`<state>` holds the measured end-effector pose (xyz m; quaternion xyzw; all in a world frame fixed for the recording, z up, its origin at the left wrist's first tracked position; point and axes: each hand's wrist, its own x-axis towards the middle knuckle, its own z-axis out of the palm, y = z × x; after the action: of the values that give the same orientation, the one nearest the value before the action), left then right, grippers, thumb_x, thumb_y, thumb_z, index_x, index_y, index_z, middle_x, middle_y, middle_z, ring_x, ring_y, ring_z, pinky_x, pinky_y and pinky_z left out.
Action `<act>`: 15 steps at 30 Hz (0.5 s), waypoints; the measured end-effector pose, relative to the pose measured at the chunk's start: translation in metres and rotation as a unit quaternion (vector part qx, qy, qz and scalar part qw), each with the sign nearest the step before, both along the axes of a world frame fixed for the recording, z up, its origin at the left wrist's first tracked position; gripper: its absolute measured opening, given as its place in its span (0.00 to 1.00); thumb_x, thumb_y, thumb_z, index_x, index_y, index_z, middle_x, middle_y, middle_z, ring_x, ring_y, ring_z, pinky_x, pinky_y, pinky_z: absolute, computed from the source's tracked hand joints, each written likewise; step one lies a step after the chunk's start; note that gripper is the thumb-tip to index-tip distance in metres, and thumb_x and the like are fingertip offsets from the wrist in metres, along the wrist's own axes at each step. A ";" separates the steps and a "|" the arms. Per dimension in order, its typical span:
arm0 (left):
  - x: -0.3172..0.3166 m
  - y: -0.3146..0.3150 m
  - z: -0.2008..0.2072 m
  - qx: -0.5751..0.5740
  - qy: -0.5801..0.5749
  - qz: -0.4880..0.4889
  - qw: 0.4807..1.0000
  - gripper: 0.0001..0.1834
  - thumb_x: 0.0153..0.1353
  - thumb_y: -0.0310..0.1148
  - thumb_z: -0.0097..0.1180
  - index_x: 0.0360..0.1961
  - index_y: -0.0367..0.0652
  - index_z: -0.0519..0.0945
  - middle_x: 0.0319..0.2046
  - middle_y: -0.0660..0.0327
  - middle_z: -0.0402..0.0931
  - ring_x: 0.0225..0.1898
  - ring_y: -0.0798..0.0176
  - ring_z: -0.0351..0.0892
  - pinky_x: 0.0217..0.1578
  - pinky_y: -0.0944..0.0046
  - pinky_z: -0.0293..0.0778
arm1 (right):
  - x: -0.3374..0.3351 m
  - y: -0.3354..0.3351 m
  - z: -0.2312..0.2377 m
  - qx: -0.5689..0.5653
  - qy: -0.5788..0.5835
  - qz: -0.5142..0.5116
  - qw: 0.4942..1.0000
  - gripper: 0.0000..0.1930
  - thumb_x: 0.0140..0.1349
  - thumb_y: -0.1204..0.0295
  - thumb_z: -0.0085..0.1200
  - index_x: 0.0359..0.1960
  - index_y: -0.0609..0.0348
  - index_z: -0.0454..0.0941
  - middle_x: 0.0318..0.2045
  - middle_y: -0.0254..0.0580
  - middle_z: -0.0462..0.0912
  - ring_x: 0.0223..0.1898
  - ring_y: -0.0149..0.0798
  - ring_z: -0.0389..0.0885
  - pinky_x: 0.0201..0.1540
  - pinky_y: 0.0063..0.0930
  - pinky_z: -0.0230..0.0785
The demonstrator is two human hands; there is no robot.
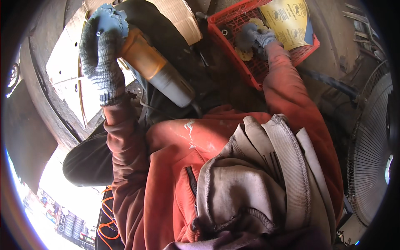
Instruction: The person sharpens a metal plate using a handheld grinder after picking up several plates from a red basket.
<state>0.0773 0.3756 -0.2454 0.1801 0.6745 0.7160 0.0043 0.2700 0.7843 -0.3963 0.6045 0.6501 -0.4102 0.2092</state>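
My left hand (102, 68), in a grey knit glove, is closed at the head end of an angle grinder (152, 62) with an orange and grey body. A blue-grey disc with a ragged edge (111, 20) is at that end, against my fingers. A small metal nut (99, 33) shows beside the disc. The grinder's rear end slants down toward my lap. My right hand (265, 38), also gloved, reaches into a red plastic crate (237, 62). Its fingers are blurred among worn discs with ragged yellowish edges (245, 54), so their grip is unclear.
A yellow sandpaper sheet (289, 23) lies in the crate's right part. A ring-shaped metal piece (224, 32) is near its left wall. Cardboard (179, 18) lies beyond my knee. A caged fan (371, 146) stands at the right. An orange coiled hose (104, 229) hangs at lower left.
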 end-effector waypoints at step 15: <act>0.014 0.019 0.025 0.080 -0.068 -0.035 0.994 0.24 0.67 0.30 0.54 0.62 0.33 0.69 0.55 0.52 0.75 0.54 0.58 0.76 0.57 0.60 0.72 | 0.010 -0.017 0.114 0.089 0.130 0.169 0.973 0.17 0.56 0.68 0.61 0.48 0.56 0.78 0.23 0.36 0.80 0.16 0.30 0.75 0.19 0.28 0.69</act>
<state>0.0910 0.3945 -0.2201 0.1547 0.6062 0.7778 0.0606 0.2798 0.7678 -0.2828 0.4439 0.7980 -0.3846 0.1348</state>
